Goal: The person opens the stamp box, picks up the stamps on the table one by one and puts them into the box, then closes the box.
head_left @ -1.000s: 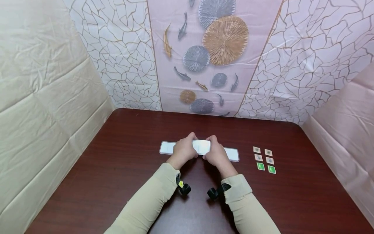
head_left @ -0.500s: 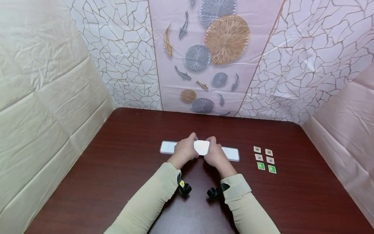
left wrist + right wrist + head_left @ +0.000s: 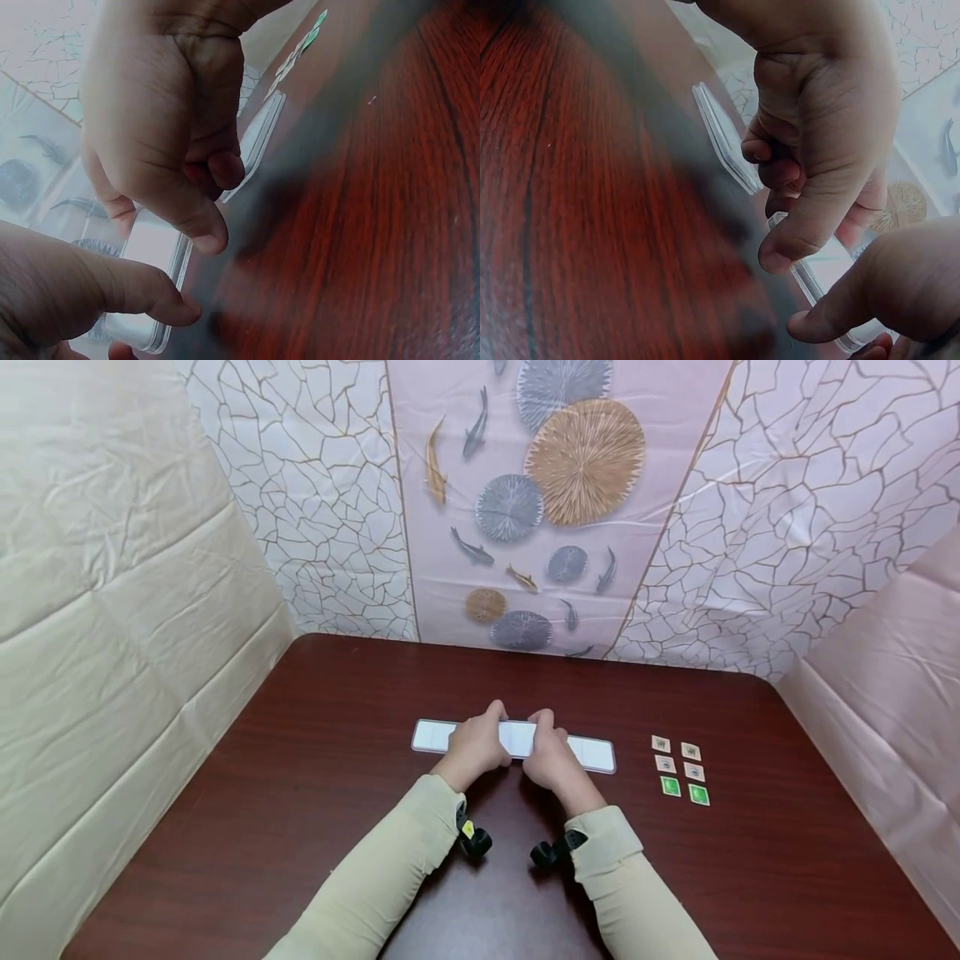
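Note:
Three flat white cases with clear plastic rims lie end to end in a row in the head view. My left hand (image 3: 474, 743) pinches the middle case (image 3: 517, 739) near its left end, thumb at the near edge and fingers at the far edge. My right hand (image 3: 553, 756) pinches the same case near its right end. Beyond the hands show the left case (image 3: 431, 736) and the right case (image 3: 594, 755), each partly hidden by a hand. Both thumbs lie along the near side of the middle case (image 3: 821, 274) in the right wrist view.
To the right, several small square cards lie in two columns, including a green card (image 3: 671, 787) and a pale printed card (image 3: 661, 744). All rest on a dark red-brown table (image 3: 360, 693). A patterned cloth (image 3: 517, 527) hangs behind the table's far edge.
The middle case, which looked brighter and stood out from the row, now appears level and in line with the other two. My right hand has shifted slightly left; both hands keep their grip.

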A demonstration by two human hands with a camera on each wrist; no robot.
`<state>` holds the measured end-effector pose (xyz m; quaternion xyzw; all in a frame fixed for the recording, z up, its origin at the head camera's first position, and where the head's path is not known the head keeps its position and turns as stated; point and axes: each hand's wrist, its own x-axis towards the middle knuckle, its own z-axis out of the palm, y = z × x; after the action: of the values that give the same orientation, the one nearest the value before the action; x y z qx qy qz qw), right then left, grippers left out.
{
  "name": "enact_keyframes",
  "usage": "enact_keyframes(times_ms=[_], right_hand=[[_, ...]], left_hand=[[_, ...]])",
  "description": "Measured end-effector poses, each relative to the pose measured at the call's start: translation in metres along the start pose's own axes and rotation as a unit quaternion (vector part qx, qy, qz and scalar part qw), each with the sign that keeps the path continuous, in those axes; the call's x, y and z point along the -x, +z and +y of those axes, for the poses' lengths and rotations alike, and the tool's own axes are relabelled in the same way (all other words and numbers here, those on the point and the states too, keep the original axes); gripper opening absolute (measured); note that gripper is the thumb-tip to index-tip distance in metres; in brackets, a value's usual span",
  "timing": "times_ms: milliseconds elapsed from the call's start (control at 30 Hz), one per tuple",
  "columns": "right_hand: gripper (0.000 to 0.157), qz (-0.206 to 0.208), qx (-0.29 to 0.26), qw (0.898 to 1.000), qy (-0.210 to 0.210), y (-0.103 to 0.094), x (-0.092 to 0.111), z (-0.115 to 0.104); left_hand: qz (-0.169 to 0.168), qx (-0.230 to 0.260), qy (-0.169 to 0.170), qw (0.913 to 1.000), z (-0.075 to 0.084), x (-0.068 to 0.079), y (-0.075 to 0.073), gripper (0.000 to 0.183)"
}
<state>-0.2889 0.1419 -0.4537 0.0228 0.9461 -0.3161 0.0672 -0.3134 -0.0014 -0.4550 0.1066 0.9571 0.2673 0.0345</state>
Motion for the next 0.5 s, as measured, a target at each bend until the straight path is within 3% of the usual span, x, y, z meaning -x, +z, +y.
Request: enact_keyframes(times_ms=[267, 500], right_hand=[[0.062, -0.003, 0.017, 1.000, 0.008, 0.0021, 0.0011, -0.0011], [0.060, -0.009, 0.041, 0.999, -0.005, 0.0022, 0.0035, -0.0017]], left_hand=[[-0.004, -0.002, 0.001, 1.0000, 0.0006, 0.0013, -0.0002, 0.058], [-0.034, -0.006, -0.012, 0.9993, -0.0018, 0.0021, -0.0009, 0.055]])
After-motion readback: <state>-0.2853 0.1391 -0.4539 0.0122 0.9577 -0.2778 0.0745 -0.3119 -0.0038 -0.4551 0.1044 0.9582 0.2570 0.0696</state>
